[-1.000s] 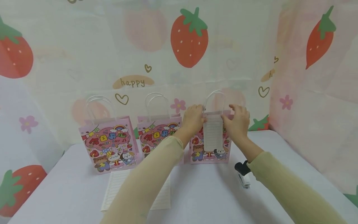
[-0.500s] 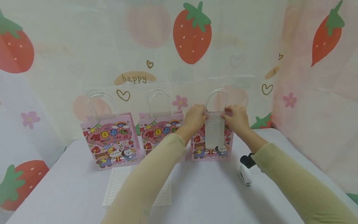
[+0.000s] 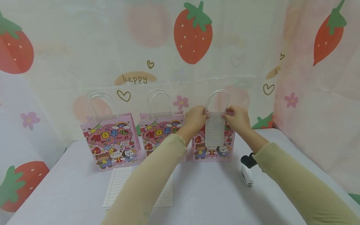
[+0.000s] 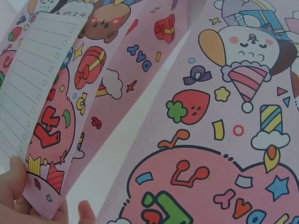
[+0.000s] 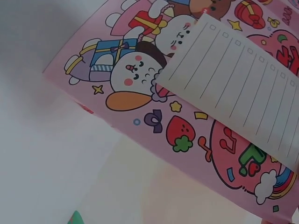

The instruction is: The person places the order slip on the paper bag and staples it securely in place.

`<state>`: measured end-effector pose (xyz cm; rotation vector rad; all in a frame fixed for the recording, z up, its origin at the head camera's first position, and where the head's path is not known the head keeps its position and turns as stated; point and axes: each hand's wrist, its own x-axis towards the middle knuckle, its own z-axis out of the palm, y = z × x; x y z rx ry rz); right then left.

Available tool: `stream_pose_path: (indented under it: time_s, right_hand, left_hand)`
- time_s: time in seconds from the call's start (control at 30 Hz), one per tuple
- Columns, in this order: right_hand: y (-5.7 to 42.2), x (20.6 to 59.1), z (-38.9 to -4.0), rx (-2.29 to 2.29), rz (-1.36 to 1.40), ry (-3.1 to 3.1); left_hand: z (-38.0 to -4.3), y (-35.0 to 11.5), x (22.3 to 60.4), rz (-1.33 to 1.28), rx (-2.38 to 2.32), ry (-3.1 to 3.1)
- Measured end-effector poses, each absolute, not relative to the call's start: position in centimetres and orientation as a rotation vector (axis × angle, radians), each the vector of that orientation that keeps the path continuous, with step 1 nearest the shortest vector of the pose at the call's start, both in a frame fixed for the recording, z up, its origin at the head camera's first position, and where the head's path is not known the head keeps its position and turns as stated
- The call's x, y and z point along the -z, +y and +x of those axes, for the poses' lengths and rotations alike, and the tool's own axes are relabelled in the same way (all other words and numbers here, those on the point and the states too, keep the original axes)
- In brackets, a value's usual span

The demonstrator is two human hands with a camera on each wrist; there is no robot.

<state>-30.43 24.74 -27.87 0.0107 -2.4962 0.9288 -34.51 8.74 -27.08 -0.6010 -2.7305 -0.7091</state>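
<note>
A narrow lined sheet [image 3: 214, 131] with small checkboxes lies flat against the front of the rightmost pink gift bag [image 3: 200, 151], its top at the bag's upper edge. At the sheet's upper left corner, my left hand [image 3: 195, 119] pinches sheet and bag rim, thumb in front and fingers behind. My right hand [image 3: 238, 118] pinches the upper right side the same way, thumb on the sheet's edge. The bag stands upright, its white handle [image 3: 217, 90] rising between the hands. In the right wrist view the sheet [image 5: 238, 79] overlaps the printed animals; that hand is almost out of frame.
Two matching gift bags, one at the far left [image 3: 111, 140] and one in the middle [image 3: 161, 122], stand alongside. More lined paper [image 3: 116, 184] lies in front, partly behind the left sleeve. A white stapler [image 3: 247, 176] rests near the right wrist. A strawberry-print backdrop [image 3: 192, 75] stands close behind.
My right hand's raised fingers have come down behind the bag's rim into a pinch. The sheet has shifted slightly upward on the bag. My left hand stays at the left corner.
</note>
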Motion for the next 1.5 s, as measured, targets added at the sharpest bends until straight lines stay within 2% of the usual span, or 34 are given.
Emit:
stream_pose_path:
  time_s: [0.43,0.83,1.2,1.5]
  right_hand:
    - [25.5,27.7,-30.3,-1.150,-0.014,-2.523]
    - [28.3,28.9,-26.2,-1.363,-0.130,-2.534]
    - [30.5,31.5,-23.0,-1.459,-0.189,-2.630]
    - [31.4,34.3,-21.5,-1.703,-0.364,-2.696]
  left_hand:
    - [-34.4,8.8,26.6,-0.556,0.712,-2.717]
    - [-34.3,9.1,26.6,-0.515,0.669,-2.730]
    - [-34.2,9.1,26.8,-0.503,0.692,-2.729]
    - [-34.3,9.3,27.1,-0.502,0.680,-2.731]
